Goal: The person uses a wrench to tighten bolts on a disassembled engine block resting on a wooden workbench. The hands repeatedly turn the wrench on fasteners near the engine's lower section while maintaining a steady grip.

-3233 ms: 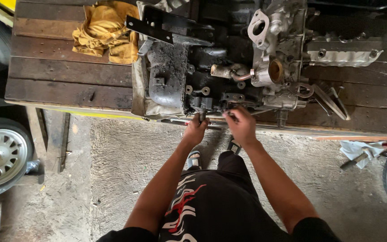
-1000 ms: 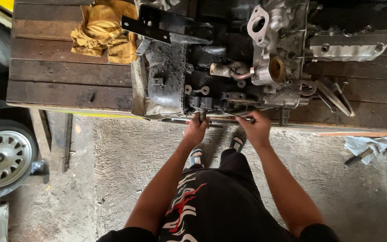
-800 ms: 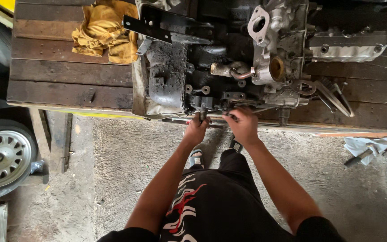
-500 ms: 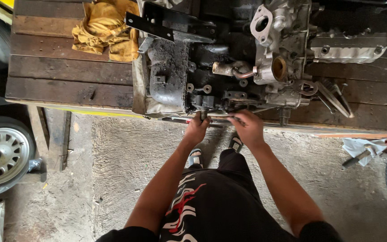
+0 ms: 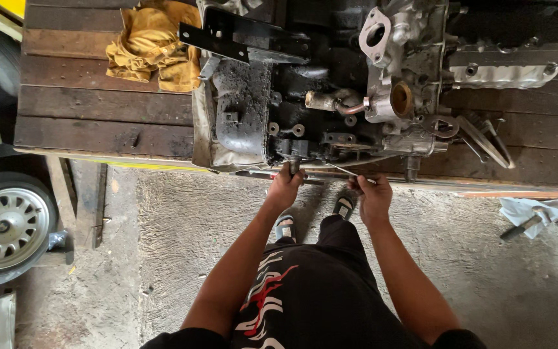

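1. Where the engine block overhangs the near edge of the wooden bench, the left hand has its fingers curled shut around a socket tool standing up into the block's lower edge.
2. The right hand is closed on the end of a thin metal handle that slants towards the block.
3. A yellow rag lies on the bench, well apart.
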